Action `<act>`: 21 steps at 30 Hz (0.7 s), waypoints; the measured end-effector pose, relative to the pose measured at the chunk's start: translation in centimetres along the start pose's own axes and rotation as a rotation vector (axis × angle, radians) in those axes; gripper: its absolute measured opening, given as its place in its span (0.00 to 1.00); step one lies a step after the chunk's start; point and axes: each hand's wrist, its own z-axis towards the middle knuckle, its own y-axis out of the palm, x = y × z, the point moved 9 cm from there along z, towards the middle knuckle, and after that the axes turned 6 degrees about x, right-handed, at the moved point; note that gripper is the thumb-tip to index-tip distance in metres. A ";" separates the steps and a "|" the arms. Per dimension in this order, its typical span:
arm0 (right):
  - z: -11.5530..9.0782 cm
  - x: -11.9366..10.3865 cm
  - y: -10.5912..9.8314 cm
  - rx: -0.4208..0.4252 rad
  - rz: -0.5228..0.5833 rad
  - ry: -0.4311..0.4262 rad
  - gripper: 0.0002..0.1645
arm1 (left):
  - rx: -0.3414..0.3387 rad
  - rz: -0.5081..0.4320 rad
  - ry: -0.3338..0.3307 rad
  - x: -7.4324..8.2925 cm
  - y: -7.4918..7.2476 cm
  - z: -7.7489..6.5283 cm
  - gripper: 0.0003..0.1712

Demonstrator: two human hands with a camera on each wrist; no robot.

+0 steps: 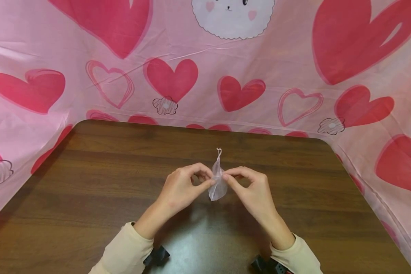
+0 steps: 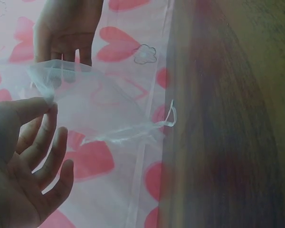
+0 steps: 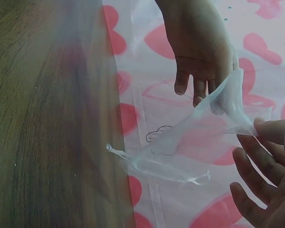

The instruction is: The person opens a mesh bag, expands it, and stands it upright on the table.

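Observation:
A small sheer white mesh drawstring bag point(image 1: 218, 190) is held up between the two hands, above the table. Its thin cord loop shows at one end, pointing to the far side in the head view. My left hand point(image 1: 181, 186) pinches the bag's left side between thumb and index finger. On the opposite side, my right hand point(image 1: 257, 192) pinches it the same way. In the left wrist view the mesh bag point(image 2: 109, 104) is spread and see-through. The right wrist view shows the drawstring bag point(image 3: 180, 147) slack, with nothing visible inside.
A dark brown wooden table point(image 1: 106, 171) lies under the hands. Pink fabric point(image 1: 205, 76) with red hearts hangs behind and at both sides of it. Black wrist devices show at the left cuff point(image 1: 157, 255) and the right cuff point(image 1: 267, 264).

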 end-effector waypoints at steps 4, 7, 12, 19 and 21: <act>0.1 0.0 -0.2 0.014 -0.014 0.001 0.05 | -0.013 0.000 -0.002 0.0 0.1 0.0 0.08; 0.1 0.0 -0.1 0.009 -0.016 -0.005 0.05 | -0.017 0.004 0.010 0.1 0.2 0.0 0.09; 0.0 0.0 0.1 -0.011 -0.014 -0.017 0.07 | -0.007 -0.005 0.031 0.3 0.0 0.0 0.07; 0.0 0.1 0.3 -0.022 -0.016 0.001 0.07 | 0.094 -0.026 0.026 0.5 -0.9 0.1 0.03; 0.0 0.2 0.4 -0.030 -0.013 0.008 0.07 | 0.114 -0.025 0.015 0.4 -1.1 0.1 0.02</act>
